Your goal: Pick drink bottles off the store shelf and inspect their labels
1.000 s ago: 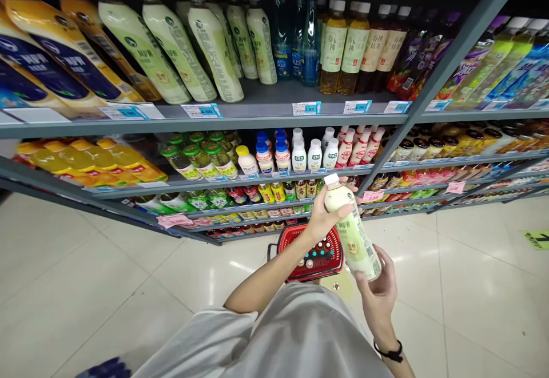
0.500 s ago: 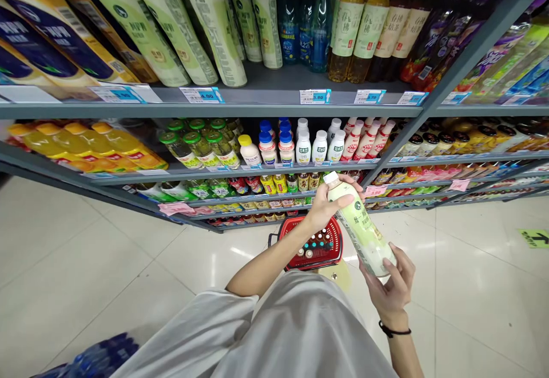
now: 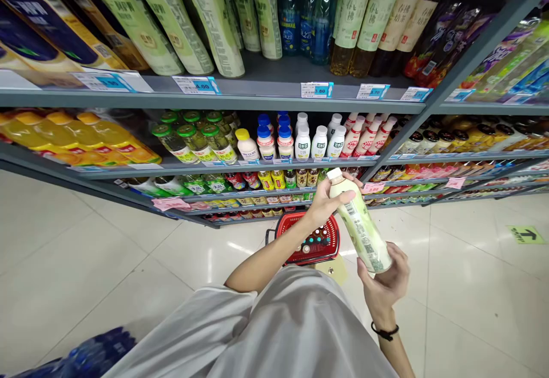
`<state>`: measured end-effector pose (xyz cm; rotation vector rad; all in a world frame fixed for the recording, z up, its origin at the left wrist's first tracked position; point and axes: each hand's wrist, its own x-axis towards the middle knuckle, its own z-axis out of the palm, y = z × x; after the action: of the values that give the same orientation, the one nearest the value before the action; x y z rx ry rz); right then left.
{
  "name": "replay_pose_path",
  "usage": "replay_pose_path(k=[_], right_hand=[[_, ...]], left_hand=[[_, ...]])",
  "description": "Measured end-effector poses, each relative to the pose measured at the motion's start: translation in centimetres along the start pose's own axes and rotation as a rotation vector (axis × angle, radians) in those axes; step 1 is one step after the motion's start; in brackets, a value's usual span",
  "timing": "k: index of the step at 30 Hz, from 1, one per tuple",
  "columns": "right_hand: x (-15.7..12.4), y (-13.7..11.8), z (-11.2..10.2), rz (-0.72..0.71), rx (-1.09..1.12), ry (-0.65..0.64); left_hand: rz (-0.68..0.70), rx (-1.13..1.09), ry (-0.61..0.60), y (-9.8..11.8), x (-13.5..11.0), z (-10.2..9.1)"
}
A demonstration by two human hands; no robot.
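A pale green drink bottle (image 3: 360, 223) with a white cap is held tilted in front of my body, cap end toward the shelves. Its printed side with a barcode and small text faces up. My left hand (image 3: 323, 199) is closed around the bottle's upper part just below the cap, thumb across the front. My right hand (image 3: 388, 283), with a black band on the wrist, grips the base between thumb and fingers. Beneath the bottle and to its left, a red shopping basket (image 3: 306, 258) on the floor contains several small bottles with white and teal caps.
Shelves (image 3: 266, 102) of drinks stretch across the front, price tags on their edges. Similar pale green bottles (image 3: 214, 23) stand on the upper shelf. Wrapped blue bottles (image 3: 94, 352) lie on the floor at lower left. A green arrow sign (image 3: 526, 234) marks the tiles at right.
The bottle has been turned about its length, so the barcode side has replaced the front label. Both hands stay on it; the right hand's fingers have shifted around the base.
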<state>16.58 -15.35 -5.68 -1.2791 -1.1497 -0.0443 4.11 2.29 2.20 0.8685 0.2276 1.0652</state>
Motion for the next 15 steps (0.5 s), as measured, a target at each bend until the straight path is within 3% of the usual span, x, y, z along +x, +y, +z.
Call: replay_pose_path(k=[3, 6, 8, 11, 15], right_hand=[[-0.7, -1.2, 0.7, 0.373, 0.143, 0.012], [-1.1, -2.3, 1.1, 0.732, 0.335, -0.097], [-1.0, -2.9, 1.2, 0.876, 0.444, -0.163], [-0.6, -3.4, 1.0, 0.953, 0.501, -0.209], [-0.3, -3.7, 0.8, 0.858, 0.505, -0.307]], left_hand=[[-0.009, -0.023, -0.011, 0.0, 0.0, 0.0], [-0.001, -0.040, 0.009, 0.0, 0.0, 0.1], [0.008, -0.053, 0.033, -0.1, -0.1, 0.2], [0.031, -0.073, 0.081, -0.2, -0.3, 0.2], [0.045, -0.058, 0.162, 0.0, -0.3, 0.1]])
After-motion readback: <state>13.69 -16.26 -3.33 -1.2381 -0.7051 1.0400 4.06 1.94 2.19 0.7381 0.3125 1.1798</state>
